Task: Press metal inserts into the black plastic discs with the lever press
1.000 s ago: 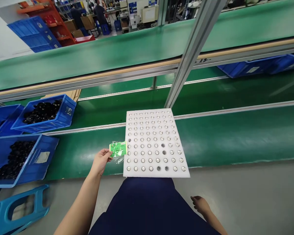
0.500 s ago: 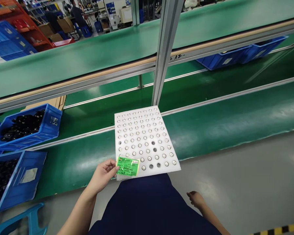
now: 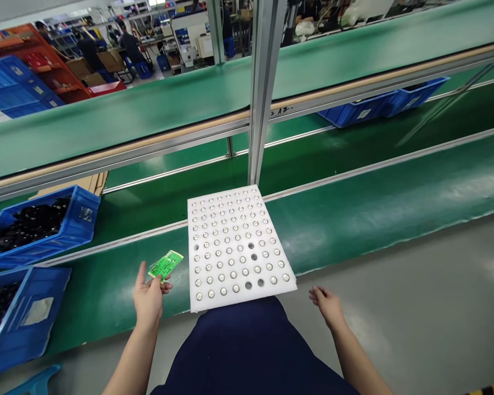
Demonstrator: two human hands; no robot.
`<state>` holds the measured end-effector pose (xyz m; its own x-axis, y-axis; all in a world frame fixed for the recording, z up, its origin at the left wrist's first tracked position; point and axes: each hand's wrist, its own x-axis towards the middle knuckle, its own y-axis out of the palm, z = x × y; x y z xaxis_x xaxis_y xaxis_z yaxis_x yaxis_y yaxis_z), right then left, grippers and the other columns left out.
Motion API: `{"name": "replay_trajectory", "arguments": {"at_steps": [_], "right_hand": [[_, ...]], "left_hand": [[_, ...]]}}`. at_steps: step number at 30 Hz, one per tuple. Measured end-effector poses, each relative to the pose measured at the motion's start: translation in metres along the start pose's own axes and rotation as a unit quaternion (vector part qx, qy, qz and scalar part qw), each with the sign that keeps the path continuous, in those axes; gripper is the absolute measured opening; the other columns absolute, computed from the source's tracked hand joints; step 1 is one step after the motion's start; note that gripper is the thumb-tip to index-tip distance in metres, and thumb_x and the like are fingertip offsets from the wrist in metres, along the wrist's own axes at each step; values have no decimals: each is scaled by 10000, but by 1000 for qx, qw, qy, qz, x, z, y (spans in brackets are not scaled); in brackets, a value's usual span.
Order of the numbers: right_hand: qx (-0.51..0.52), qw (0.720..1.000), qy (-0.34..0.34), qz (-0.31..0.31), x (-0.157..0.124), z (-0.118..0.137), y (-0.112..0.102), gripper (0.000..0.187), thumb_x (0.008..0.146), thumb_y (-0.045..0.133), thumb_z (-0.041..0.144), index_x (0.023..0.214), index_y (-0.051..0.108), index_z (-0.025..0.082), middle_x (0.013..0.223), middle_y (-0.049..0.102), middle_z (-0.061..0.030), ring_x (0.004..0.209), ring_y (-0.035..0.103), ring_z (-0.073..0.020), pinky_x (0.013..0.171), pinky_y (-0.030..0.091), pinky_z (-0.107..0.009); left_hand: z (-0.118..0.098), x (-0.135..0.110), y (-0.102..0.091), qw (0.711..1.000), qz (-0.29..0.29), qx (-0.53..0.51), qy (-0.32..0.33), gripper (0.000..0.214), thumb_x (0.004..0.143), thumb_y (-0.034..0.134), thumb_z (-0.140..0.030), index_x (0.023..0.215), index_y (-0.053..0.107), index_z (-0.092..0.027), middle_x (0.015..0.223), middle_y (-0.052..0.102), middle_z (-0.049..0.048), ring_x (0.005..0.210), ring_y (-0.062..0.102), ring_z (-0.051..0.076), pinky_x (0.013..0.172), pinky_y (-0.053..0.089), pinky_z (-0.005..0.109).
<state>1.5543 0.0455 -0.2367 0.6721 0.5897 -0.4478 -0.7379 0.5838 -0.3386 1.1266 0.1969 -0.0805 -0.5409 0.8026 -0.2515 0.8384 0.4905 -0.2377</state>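
A white foam tray (image 3: 234, 299) lies on the green belt in front of me, its holes filled with several small round metal parts and a few left empty. My left hand (image 3: 148, 299) is just left of the tray and pinches a small green card in a clear bag (image 3: 166, 265) between thumb and fingers. My right hand (image 3: 327, 305) hovers off the tray's near right corner, over the grey floor, fingers loosely apart and holding nothing.
Two blue bins (image 3: 78, 225) of black parts sit at the left on the belt (image 3: 374, 214). An aluminium post (image 3: 260, 93) rises behind the tray. More blue bins (image 3: 379, 104) rest on the far lane. A blue stool (image 3: 33, 384) stands at bottom left. People work far back.
My left hand carried the green card off the tray's near left corner to the belt beside it. My right hand rose and came forward toward the tray's right corner.
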Motion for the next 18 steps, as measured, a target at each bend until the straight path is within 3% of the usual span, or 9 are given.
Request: {"name": "replay_trajectory", "arguments": {"at_steps": [3,6,12,15,18], "right_hand": [[37,998,-40,10,21,41,12,543,717,658,686,820,677,152,733,709,-109,681,675,-221,621,551,-326],[62,993,-90,36,30,87,29,609,738,634,708,966,694,147,897,736,-128,795,685,-218,714,567,-334],[58,980,-140,128,11,153,72,624,796,573,711,991,708,134,1000,732,-127,880,680,-223,782,555,-343],[30,981,-136,137,-1,162,83,585,775,621,669,1027,713,149,1006,734,-115,908,672,-235,801,542,-350],[6,984,-126,129,-5,162,86,592,755,638,640,1094,696,158,1079,723,-118,941,665,-242,838,532,-371]], "left_hand": [[6,-10,8,997,43,59,-16,353,708,623,-253,1036,682,-135,623,696,43,527,680,202,474,511,282],[12,-16,21,992,87,86,-29,236,726,653,-330,860,715,-146,697,737,89,690,737,258,629,592,358],[22,-29,37,982,164,93,-27,651,721,601,-748,858,744,-128,826,767,163,913,720,358,798,575,448],[27,-36,39,975,193,103,-22,782,673,579,-832,971,740,-127,964,765,174,1023,692,367,894,538,463],[36,-38,41,975,198,98,-17,783,684,592,-818,1040,720,-133,1011,753,163,1039,682,344,920,519,457]]}}
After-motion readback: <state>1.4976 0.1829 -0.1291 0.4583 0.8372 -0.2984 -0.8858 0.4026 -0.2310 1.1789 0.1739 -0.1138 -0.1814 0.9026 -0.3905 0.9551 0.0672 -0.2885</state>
